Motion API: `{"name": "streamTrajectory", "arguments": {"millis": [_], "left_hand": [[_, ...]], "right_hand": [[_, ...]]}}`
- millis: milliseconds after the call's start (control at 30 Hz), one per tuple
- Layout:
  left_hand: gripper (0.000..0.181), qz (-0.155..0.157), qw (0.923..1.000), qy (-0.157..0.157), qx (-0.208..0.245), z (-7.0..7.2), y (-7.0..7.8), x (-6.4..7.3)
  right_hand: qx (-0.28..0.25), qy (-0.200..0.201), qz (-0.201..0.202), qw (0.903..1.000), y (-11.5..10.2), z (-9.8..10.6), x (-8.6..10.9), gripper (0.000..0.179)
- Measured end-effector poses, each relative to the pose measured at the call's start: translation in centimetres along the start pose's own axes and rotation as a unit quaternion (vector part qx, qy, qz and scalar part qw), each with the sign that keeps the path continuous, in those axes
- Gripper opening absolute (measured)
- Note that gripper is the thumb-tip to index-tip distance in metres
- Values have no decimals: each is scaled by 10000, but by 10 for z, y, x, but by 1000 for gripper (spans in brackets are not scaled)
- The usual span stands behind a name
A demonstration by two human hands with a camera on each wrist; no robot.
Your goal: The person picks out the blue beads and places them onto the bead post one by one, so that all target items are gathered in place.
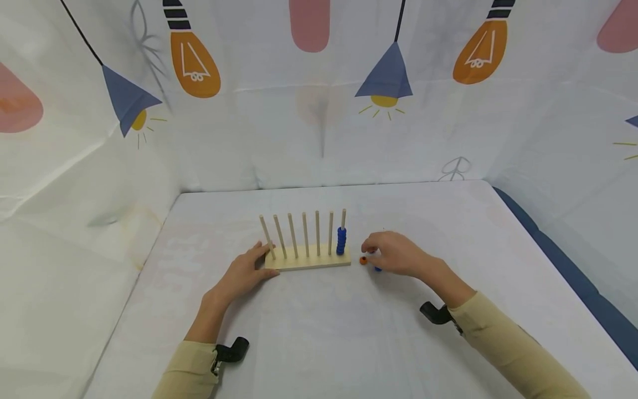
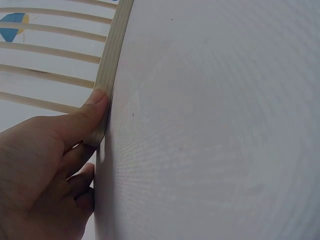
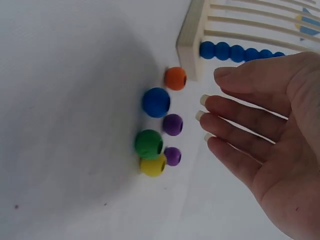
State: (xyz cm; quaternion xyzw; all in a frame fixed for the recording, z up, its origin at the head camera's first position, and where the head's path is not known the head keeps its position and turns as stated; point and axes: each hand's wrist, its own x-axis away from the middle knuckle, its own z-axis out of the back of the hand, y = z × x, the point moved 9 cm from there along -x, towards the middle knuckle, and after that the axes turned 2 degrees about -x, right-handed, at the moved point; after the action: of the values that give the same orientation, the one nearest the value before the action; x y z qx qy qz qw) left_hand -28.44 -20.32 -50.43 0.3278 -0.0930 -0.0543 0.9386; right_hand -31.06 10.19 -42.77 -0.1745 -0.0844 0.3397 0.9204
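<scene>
A pale wooden peg rack (image 1: pixel 309 262) with several upright pegs stands on the table. Blue beads (image 1: pixel 341 241) are stacked on its rightmost peg. My left hand (image 1: pixel 243 272) grips the left end of the base, thumb (image 2: pixel 96 102) along the front and fingers behind. To the right of the rack, my right hand (image 1: pixel 399 255) hovers over loose beads, fingers extended and nothing between them. The right wrist view shows an orange bead (image 3: pixel 175 78), a blue bead (image 3: pixel 156 102), two purple beads (image 3: pixel 172 125), a green bead (image 3: pixel 148 144) and a yellow bead (image 3: pixel 152 166) lying close together.
The white-covered table (image 1: pixel 309 338) meets a printed cloth backdrop (image 1: pixel 279 133) at its far edge. A dark blue strip (image 1: pixel 563 260) runs along the right side. Each wrist carries a black camera mount (image 1: pixel 231 350).
</scene>
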Motion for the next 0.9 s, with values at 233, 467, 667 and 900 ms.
{"name": "streamTrajectory", "arguments": {"millis": [233,467,667,900], "left_hand": [[78,-1,10000,-6,-60,1,0,-1],[78,7,10000,2,-24,0,-1,-1],[78,0,10000,-10,-15,0,-1,0],[78,-27,10000,35,3,1,0,0]], "right_hand": [[95,-270,-286,9992,13,-13,6,22],[138,-348,-251,9990,20,-22,11,23],[220,-263,-43,9994,22,-25,12,21],[103,-246,-28,9996,23,-26,12,21]]}}
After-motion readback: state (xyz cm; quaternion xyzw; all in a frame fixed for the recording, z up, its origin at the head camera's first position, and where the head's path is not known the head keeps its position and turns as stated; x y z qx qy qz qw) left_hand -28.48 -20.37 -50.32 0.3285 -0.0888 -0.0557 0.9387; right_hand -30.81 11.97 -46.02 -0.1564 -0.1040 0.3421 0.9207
